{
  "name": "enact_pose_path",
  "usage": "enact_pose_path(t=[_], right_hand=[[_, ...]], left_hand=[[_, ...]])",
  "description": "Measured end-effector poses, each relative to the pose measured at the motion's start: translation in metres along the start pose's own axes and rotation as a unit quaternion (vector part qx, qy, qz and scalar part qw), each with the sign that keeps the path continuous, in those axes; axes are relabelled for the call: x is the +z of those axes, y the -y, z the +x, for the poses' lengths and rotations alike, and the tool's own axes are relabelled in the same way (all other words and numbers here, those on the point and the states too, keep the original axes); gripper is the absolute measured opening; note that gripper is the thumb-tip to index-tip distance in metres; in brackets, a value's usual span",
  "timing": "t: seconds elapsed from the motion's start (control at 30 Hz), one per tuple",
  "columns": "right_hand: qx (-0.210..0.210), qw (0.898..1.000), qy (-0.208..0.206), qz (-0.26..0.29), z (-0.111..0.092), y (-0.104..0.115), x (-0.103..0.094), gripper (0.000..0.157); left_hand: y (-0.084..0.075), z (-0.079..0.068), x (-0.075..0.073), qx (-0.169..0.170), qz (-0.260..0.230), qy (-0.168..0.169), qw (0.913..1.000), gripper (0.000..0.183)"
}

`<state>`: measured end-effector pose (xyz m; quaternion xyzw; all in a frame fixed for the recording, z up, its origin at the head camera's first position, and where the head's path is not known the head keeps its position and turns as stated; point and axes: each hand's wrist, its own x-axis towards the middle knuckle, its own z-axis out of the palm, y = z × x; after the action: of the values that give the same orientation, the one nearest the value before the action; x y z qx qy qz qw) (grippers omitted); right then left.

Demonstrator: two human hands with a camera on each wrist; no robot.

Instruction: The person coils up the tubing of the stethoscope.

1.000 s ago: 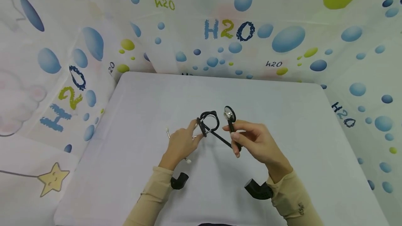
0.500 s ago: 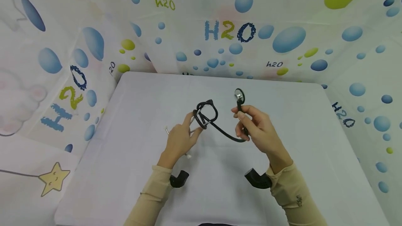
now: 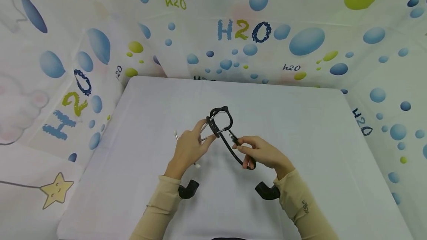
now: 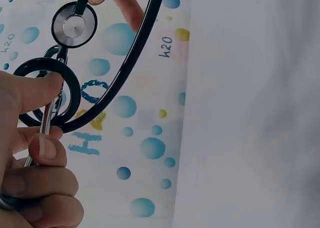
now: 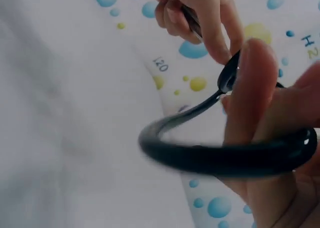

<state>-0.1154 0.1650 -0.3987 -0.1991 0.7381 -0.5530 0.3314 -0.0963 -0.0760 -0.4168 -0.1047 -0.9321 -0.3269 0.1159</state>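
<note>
A stethoscope with black tubing (image 3: 229, 149) is held in the air between both hands. My left hand (image 3: 189, 148) grips its metal ear tubes (image 4: 47, 119), with the coiled tubing loop (image 4: 75, 87) at the thumb and fingertips. White ear tips (image 3: 197, 165) stick out behind that hand. My right hand (image 3: 264, 155) pinches the tubing just behind the round chest piece (image 4: 74, 25), which is seen edge-on in the head view, close to the loop. From the loop the tubing sags and bends back to the right fingers, blurred in the right wrist view.
A white table (image 3: 160, 99) lies under the hands. Patterned curtains (image 3: 200, 29) with blue and green dots hang at the back and sides. Black curved pieces (image 3: 188, 189) sit at both wrists by the beige sleeves (image 3: 162, 195).
Both hands first rose a little with the stethoscope. Then my right hand came down and left, bringing the chest piece from upright at the right to beside the loop. My left hand kept its grip.
</note>
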Motion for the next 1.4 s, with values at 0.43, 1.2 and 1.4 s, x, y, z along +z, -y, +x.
enact_pose_path(t=[0.43, 1.2, 1.4], right_hand=[[-0.098, 0.949, 0.206, 0.217, 0.012, -0.038, 0.027, 0.033], [-0.106, 0.96, 0.259, 0.007, -0.028, -0.023, 0.03, 0.02], [-0.091, 0.963, 0.252, -0.005, -0.044, -0.01, 0.014, 0.02]], left_hand=[[0.004, -0.009, -0.01, 0.03, -0.045, 0.026, 0.9982, 0.05], [0.015, -0.005, -0.018, 0.018, -0.017, 0.042, 0.9988, 0.037], [0.019, -0.006, -0.021, -0.003, -0.022, 0.056, 0.9982, 0.037]])
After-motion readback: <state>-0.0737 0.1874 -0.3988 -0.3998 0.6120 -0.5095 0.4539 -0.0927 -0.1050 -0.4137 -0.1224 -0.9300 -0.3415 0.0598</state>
